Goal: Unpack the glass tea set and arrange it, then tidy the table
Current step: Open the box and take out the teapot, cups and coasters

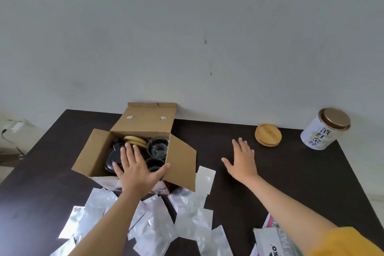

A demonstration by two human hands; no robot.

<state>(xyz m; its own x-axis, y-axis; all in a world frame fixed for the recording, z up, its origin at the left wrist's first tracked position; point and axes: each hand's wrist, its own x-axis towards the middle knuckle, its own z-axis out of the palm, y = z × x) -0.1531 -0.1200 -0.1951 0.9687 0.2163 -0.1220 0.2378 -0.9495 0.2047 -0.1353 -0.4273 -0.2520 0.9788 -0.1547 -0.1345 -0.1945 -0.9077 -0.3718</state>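
Note:
An open cardboard box (97,151) stands on the dark table (301,176) near the wall, its flaps spread. Inside it I see a clear glass cup (158,147), round wooden lids (135,141) and dark glassware partly hidden under my hand. My left hand (137,170) hovers flat over the box's front opening, fingers spread, holding nothing. My right hand (242,160) is open with fingers apart, palm down over the bare table to the right of the box. A single wooden lid (268,135) lies on the table beyond my right hand.
Several silvery foil packets (187,220) are scattered on the table in front of the box. A white tin with a gold lid (324,129) stands at the far right by the wall. A printed plastic package (272,239) lies at the near right edge.

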